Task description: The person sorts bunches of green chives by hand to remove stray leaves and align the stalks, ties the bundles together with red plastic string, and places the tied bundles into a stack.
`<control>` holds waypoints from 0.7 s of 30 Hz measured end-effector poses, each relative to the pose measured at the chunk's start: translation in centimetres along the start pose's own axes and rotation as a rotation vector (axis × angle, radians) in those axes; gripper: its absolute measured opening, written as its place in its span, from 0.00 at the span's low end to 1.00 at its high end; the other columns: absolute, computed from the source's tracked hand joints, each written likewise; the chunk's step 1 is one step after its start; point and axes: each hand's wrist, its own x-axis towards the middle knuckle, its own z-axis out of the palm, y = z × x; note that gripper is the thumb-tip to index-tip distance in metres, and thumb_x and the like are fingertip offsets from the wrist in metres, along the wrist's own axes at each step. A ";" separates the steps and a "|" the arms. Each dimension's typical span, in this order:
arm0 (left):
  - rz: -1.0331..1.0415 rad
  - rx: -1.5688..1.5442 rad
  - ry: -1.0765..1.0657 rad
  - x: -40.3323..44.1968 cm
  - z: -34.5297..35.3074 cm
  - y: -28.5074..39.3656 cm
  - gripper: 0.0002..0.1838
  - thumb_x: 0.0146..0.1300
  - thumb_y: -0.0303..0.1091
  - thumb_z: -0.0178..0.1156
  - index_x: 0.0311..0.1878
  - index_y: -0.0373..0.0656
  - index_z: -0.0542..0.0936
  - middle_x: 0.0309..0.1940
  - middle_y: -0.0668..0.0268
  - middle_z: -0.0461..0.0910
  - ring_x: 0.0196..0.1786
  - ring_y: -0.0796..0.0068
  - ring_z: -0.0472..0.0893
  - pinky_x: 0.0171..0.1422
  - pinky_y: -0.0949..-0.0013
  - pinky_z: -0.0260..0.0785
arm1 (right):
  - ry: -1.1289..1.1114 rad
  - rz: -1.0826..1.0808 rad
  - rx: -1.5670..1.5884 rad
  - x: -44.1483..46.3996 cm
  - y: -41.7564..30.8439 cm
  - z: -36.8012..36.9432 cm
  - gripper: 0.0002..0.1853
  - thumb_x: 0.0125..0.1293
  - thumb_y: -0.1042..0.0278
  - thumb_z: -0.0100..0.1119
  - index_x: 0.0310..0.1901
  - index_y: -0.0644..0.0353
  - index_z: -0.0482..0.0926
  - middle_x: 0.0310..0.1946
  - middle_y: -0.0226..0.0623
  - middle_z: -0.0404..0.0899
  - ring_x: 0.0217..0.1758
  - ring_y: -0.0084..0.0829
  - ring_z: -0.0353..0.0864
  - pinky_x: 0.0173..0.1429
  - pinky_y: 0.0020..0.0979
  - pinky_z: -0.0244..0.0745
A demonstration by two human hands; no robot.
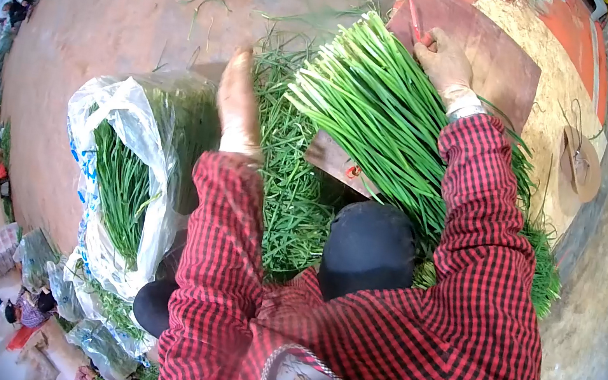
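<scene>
A thick bunch of long green stalks [387,108] lies slanted across a reddish-brown board [508,63], its pale cut ends toward the upper left. My right hand [445,63] is at the bunch's upper right edge, closed around a red-handled tool [416,19]; the tool's far end is hard to make out. Left of the bunch, my left hand [238,94] is held up edge-on with fingers straight and slightly blurred, holding nothing. It is beside a clear plastic bag [128,105] with more green stalks [119,190] inside.
Loose green trimmings [291,196] are heaped between the bag and the board. My dark-covered knee [369,251] is just below the board. A round tan object [580,164] is at the right. Bags and several people are along the far left.
</scene>
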 end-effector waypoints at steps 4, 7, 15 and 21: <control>-0.385 0.547 -0.085 -2.3 -8.9 -8.0 0.22 0.63 0.48 0.59 0.47 0.39 0.84 0.50 0.56 0.83 0.49 0.63 0.82 0.58 0.59 0.70 | -0.036 0.009 0.022 0.4 -0.1 0.1 0.16 0.59 0.48 0.58 0.40 0.51 0.77 0.32 0.32 0.81 0.38 0.36 0.81 0.44 0.37 0.73; -0.180 1.522 -0.400 -9.9 -10.6 -12.9 0.25 0.60 0.52 0.61 0.52 0.43 0.82 0.43 0.54 0.84 0.49 0.60 0.84 0.53 0.57 0.74 | -0.076 0.027 0.003 0.3 -0.1 0.0 0.17 0.57 0.46 0.58 0.40 0.49 0.78 0.36 0.30 0.83 0.42 0.36 0.82 0.47 0.38 0.73; 0.389 1.288 -0.199 -12.2 -3.0 -2.9 0.10 0.59 0.40 0.64 0.43 0.51 0.83 0.32 0.64 0.83 0.35 0.63 0.84 0.38 0.62 0.76 | 0.035 -0.032 0.086 0.2 0.0 0.5 0.14 0.59 0.56 0.61 0.42 0.56 0.78 0.28 0.31 0.79 0.33 0.26 0.78 0.40 0.30 0.73; 0.395 0.884 -0.369 -13.7 2.6 -3.3 0.22 0.50 0.45 0.74 0.47 0.49 0.81 0.34 0.72 0.83 0.29 0.73 0.81 0.34 0.69 0.74 | 0.057 -0.074 0.323 1.3 1.4 1.7 0.14 0.61 0.66 0.61 0.46 0.61 0.79 0.29 0.29 0.80 0.32 0.19 0.78 0.40 0.23 0.73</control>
